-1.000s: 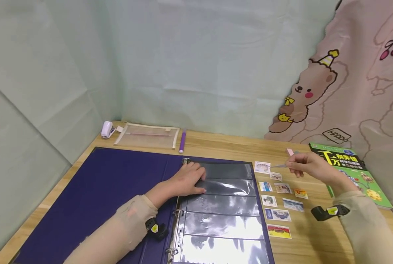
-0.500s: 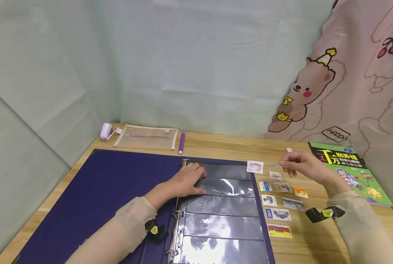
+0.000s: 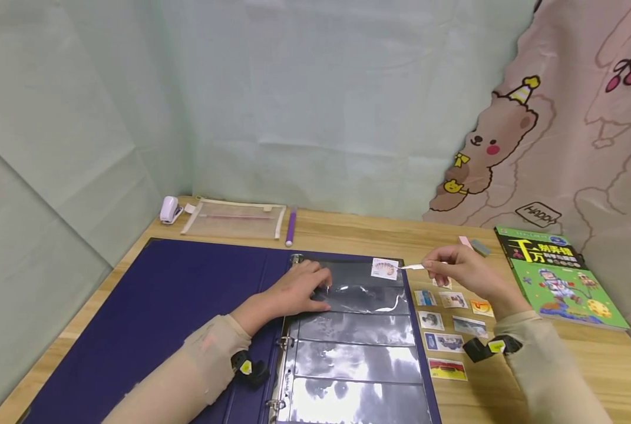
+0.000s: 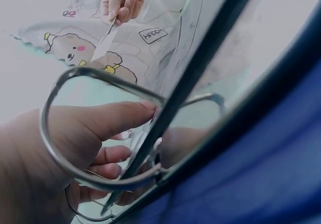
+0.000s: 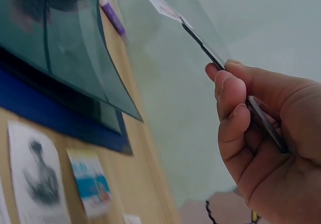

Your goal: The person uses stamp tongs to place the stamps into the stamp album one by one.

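1. My R hand (image 3: 455,268): fingers curled, thumb & index pinching slim metal tweezers (image 5: 203,45); the rear end runs back toward my palm in the R wrist view.
2. Postage stamp (image 3: 385,268), white-bordered w/ a fanned, shell-like motif: gripped by one edge at the tweezer tips, held up nr the R end of the top pocket of a clear pocket page (image 3: 363,328). My fingers themselves don't touch it.
3. My L hand (image 3: 300,288): relaxed, thumb spread from the slightly bent fingers, nothing grasped; it rests on the upper L part of the page, by the metal rings of the open navy ring binder (image 3: 198,294).
4. More loose stamps (image 3: 444,342) lie on the wood-grain table just R of the binder, some close below my R hand.
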Action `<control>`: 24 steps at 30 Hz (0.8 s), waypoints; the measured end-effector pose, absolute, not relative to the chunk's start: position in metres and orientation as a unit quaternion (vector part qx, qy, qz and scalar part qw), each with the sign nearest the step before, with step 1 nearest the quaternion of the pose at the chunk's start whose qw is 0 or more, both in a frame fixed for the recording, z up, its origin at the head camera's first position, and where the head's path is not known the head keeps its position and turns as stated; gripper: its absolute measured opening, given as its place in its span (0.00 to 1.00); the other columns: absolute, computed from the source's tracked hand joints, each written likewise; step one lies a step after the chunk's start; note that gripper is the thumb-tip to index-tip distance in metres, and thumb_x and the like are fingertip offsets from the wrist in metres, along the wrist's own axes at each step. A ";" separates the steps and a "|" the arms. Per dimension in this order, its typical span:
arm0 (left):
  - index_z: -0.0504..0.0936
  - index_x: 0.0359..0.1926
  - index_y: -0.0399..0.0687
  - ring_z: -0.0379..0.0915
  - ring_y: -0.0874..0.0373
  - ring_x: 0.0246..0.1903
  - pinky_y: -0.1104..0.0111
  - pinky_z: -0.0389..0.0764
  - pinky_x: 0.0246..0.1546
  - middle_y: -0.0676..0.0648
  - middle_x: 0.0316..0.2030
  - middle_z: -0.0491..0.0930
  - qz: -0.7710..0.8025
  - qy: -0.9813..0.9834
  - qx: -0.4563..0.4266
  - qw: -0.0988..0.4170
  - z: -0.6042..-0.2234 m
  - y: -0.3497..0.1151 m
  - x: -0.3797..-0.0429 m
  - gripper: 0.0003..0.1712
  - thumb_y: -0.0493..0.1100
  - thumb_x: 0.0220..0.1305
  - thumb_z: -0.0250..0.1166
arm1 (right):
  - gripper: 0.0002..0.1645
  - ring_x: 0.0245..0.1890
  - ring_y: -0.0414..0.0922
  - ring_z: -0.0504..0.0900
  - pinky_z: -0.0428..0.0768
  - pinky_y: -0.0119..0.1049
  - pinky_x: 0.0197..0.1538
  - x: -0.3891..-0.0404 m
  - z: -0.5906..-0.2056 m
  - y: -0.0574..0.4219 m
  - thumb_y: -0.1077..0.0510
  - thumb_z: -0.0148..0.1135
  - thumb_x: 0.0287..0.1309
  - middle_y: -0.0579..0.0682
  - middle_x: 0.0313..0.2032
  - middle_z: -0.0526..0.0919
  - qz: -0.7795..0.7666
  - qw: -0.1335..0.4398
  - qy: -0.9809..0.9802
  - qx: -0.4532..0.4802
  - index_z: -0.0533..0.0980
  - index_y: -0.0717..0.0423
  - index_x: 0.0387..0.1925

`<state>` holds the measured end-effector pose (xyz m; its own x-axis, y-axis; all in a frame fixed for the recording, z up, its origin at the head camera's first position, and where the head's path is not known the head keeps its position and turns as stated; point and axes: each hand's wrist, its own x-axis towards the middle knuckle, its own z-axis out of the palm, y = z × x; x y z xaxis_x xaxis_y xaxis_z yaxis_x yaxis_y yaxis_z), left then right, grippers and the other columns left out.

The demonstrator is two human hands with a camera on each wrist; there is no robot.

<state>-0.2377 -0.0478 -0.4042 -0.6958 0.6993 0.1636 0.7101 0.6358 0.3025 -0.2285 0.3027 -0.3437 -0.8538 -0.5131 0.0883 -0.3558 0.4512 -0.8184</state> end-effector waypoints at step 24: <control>0.75 0.33 0.57 0.63 0.64 0.33 0.69 0.65 0.39 0.58 0.29 0.70 -0.189 -0.876 -0.420 0.142 -0.417 -0.050 -0.243 0.06 0.45 0.53 0.64 | 0.17 0.17 0.36 0.74 0.74 0.31 0.23 -0.254 -0.377 0.232 0.56 0.55 0.58 0.49 0.21 0.74 -0.481 0.125 0.850 -0.173 0.75 0.71 0.35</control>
<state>-0.2433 -0.0498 -0.4171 -0.6064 0.6831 0.4070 0.7902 0.5750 0.2121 -0.2541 0.2325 -0.3769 -0.9089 -0.4143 -0.0469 -0.1729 0.4768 -0.8618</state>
